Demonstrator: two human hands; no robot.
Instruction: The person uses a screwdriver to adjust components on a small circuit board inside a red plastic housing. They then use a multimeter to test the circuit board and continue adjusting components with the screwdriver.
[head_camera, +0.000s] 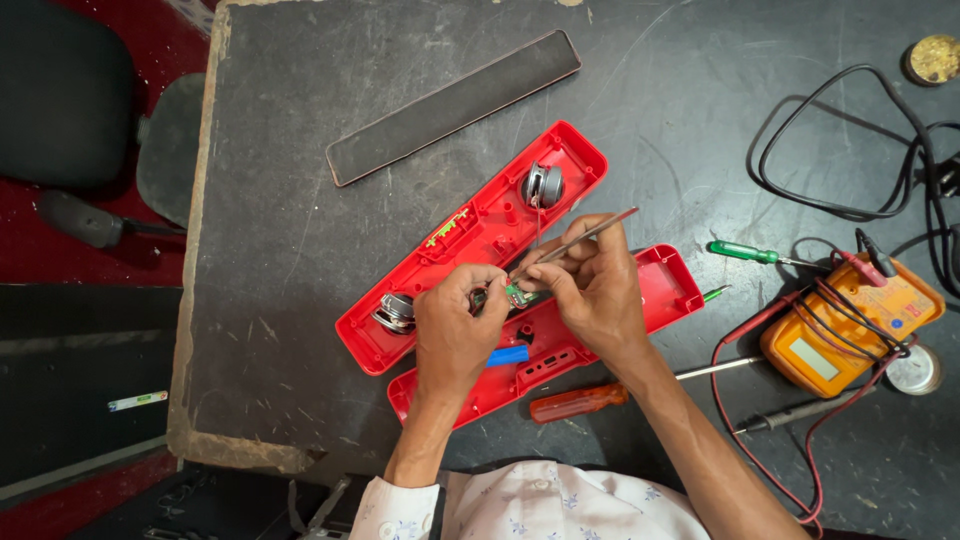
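1. The dark work table fills most of the view, worn along its left edge, with a long dark grille strip lying near its top

2. Two halves of a red speaker casing lie open at the middle: the front shell holds two round speaker drivers, and the rear shell lies just beside it with a blue battery cell inside

3. To the right sit an orange multimeter wound in red and black leads, a coiled black cable, a green-handled screwdriver, and an orange-handled screwdriver near the rear shell

4. The left hand is closed, its fingertips pinching a small green circuit board held just above the gap between the two shells

5. The right hand is closed around a thin metal tool (tweezers or a probe, too slim to tell), its tip angled down onto the board

6. Judged from this, the step in hand is fine work on the board itself, still wired to the casing; the next move calls for a steady left-hand pinch and a light, exact touch of the tool tip, without tugging the thin wires
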